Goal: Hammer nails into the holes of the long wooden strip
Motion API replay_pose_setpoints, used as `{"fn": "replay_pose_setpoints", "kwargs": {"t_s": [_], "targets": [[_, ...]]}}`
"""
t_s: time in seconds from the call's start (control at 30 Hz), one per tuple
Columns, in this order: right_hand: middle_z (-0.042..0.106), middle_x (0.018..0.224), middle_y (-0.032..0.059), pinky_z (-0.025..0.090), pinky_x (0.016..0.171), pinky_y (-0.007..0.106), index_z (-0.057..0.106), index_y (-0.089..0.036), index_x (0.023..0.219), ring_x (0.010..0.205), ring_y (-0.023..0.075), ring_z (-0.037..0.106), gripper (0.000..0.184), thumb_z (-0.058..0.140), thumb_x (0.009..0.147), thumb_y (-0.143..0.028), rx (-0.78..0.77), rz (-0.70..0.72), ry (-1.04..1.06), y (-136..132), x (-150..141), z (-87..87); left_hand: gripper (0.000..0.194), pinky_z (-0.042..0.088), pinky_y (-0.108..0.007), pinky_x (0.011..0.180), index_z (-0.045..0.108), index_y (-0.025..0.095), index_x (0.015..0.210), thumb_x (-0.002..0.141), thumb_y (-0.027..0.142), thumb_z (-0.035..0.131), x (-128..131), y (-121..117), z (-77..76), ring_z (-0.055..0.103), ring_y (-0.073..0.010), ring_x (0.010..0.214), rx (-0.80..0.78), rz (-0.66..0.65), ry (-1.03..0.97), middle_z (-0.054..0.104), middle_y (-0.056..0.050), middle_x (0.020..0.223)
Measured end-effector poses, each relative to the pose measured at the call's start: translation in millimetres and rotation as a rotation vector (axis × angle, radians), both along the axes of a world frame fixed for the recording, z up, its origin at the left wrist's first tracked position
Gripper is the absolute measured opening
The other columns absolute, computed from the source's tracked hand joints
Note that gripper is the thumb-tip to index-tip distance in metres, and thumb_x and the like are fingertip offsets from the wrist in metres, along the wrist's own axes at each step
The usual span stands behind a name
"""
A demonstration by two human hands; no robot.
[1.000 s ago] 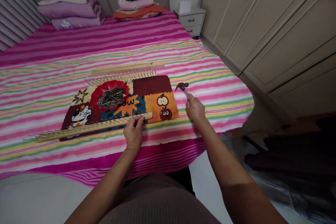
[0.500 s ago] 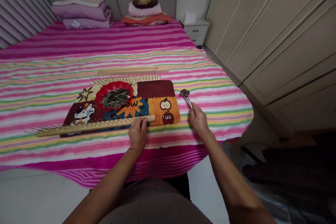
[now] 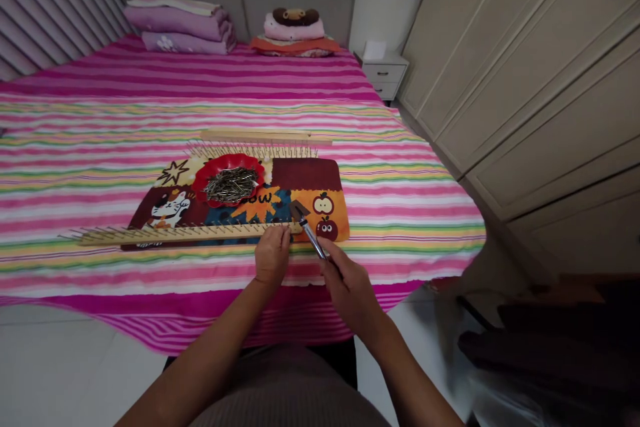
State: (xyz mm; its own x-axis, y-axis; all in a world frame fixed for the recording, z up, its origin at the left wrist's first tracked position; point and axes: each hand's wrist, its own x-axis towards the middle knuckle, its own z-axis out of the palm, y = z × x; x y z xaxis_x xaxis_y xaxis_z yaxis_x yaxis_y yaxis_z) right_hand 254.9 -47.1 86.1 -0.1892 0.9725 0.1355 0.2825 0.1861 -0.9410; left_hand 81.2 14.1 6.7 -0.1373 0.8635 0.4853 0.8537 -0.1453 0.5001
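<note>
Two nailed wooden strips lie on the bed (image 3: 410,193), one along each long edge of the patterned mat (image 3: 307,172). We find the near strip (image 3: 165,235) set along the mat's near edge, its left end running past the mat's near left corner. The far strip (image 3: 253,149) lies along the far edge, bristling with nails. Beyond it we note bare wood (image 3: 255,134), with no nails that we can make out.

We record the left hand (image 3: 273,255) closed on the near strip close to its right end, fingertips together; whether a nail is pinched there is too small to tell. The right hand (image 3: 353,287) is clamped around the handle of the hammer (image 3: 311,237), whose head sits over that same end, near the fingertips. We cannot tell whether it touches anything.

As to progress, we judge the near strip largely filled: slanting nails run from its left end almost to the left hand, leaving only the right tip in question. We also judge the stock ample, as the red bowl (image 3: 201,175), toward the mat's far left corner, holds a heap of loose nails (image 3: 233,185).
</note>
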Motion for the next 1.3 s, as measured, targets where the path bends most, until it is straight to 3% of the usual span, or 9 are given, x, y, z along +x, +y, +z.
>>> {"fn": "replay_pose_setpoints", "kwargs": {"t_s": [0.3, 0.63, 0.87, 1.1, 1.2, 1.3], "targets": [[0.054, 0.059, -0.0033, 0.045, 0.055, 0.024, 0.057, -0.023, 0.127, 0.055, 0.0137, 0.053, 0.038, 0.043, 0.092, -0.025, -0.061, 0.014, -0.007, 0.5, -7.6, -4.8, 0.024, 0.042, -0.03, 0.074, 0.057, 0.023, 0.074, 0.09, 0.03, 0.041, 2.7, -0.2, -2.7, 0.054, -0.0187, 0.076, -0.013, 0.0, -0.071, 0.058, -0.004, 0.072], [0.062, 0.073, 0.0013, 0.048, 0.062, 0.027, 0.054, -0.021, 0.13, 0.063, 0.0151, 0.057, 0.04, 0.041, 0.093, -0.026, 0.019, 0.021, -0.059, -1.6, -10.6, 5.6, 0.022, 0.041, -0.029, 0.071, 0.051, 0.022, 0.069, 0.089, 0.028, 0.044, 3.2, -1.0, -0.1, 0.052, -0.018, 0.073, -0.041, 0.004, -0.09, 0.054, -0.003, 0.07], [0.057, 0.064, -0.002, 0.049, 0.061, 0.026, 0.052, -0.026, 0.133, 0.061, 0.0145, 0.057, 0.041, 0.04, 0.094, -0.028, 0.026, 0.024, 0.019, -2.4, -10.0, 14.9, 0.022, 0.041, -0.03, 0.07, 0.05, 0.023, 0.068, 0.089, 0.027, 0.042, 3.1, 0.3, -1.3, 0.053, -0.0186, 0.073, -0.044, 0.016, -0.04, 0.054, -0.003, 0.07], [0.064, 0.076, 0.0011, 0.048, 0.06, 0.026, 0.059, -0.023, 0.125, 0.062, 0.0145, 0.058, 0.037, 0.042, 0.092, -0.025, 0.01, 0.063, -0.062, 0.2, -8.9, 1.5, 0.019, 0.042, -0.03, 0.069, 0.05, 0.023, 0.069, 0.087, 0.027, 0.044, 3.2, 0.3, -2.5, 0.055, -0.0191, 0.074, -0.074, 0.043, -0.044, 0.056, -0.004, 0.071], [0.061, 0.068, -0.0013, 0.045, 0.055, 0.024, 0.054, -0.024, 0.132, 0.055, 0.0133, 0.054, 0.041, 0.041, 0.093, -0.028, 0.018, -0.013, -0.044, 0.8, -2.3, 6.2, 0.019, 0.043, -0.03, 0.071, 0.051, 0.023, 0.071, 0.087, 0.027, 0.043, 3.1, 0.9, -4.0, 0.055, -0.0194, 0.075, -0.067, 0.034, -0.046, 0.057, -0.004, 0.072], [0.06, 0.068, -0.0014, 0.043, 0.053, 0.024, 0.051, -0.024, 0.135, 0.053, 0.0131, 0.052, 0.043, 0.039, 0.094, -0.03, 0.075, -0.18, -0.105, 18.6, 15.6, 9.9, 0.018, 0.045, -0.032, 0.075, 0.053, 0.022, 0.074, 0.088, 0.027, 0.043, 2.7, 0.9, -5.3, 0.057, -0.0199, 0.077, -0.045, 0.029, -0.051, 0.058, -0.005, 0.076]]}}
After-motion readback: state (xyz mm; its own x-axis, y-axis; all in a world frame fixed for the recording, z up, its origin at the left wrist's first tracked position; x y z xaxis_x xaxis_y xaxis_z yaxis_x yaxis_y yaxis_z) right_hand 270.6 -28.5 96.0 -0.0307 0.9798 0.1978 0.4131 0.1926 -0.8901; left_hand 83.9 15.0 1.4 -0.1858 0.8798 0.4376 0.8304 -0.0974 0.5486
